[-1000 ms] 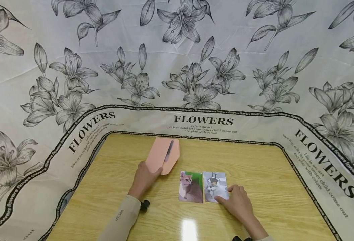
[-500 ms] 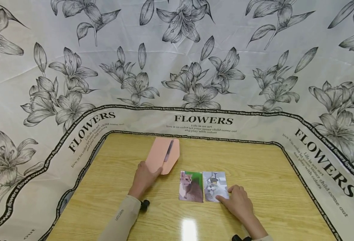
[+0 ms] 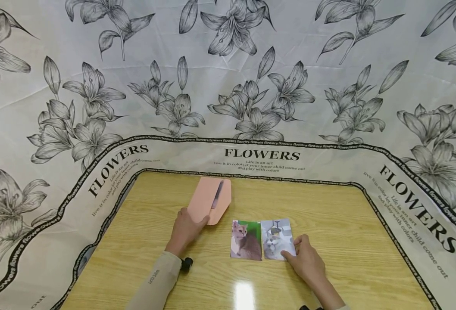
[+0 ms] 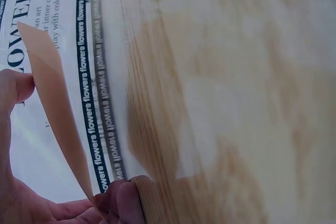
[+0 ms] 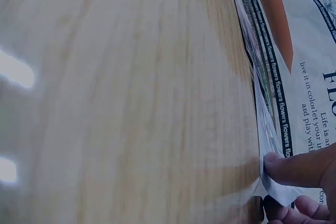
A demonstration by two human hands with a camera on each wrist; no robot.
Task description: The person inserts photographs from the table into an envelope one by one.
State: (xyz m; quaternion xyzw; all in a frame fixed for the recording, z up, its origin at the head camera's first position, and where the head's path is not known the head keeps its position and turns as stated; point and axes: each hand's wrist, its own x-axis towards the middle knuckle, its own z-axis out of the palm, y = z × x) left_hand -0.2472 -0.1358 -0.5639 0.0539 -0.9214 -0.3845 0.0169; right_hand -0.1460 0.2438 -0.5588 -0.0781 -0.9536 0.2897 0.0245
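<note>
My left hand (image 3: 187, 228) holds the near end of a pink paper envelope (image 3: 201, 198), thumb on top. A dark strip (image 3: 217, 194) shows in a long gap on the envelope's face. In the left wrist view the envelope (image 4: 58, 98) stands tilted between thumb and fingers. With thumb and fingers, my right hand (image 3: 308, 262) pinches the lower right edge of a photo (image 3: 277, 237) of a grey-and-white cat. That edge looks bent up off the table in the right wrist view. To its left lies a second photo (image 3: 247, 241), a brown kitten on green, touched by neither hand.
Under everything is a wood-grain table (image 3: 348, 224), with a bright light reflection (image 3: 244, 295) near its front. A white cloth (image 3: 263, 155) printed with flowers and lettering hangs around the back and sides of the tabletop.
The right hand has taken hold of the cat photo's edge, and the photo has turned slightly, its top right corner shifting up. The left hand and envelope have stayed in place.
</note>
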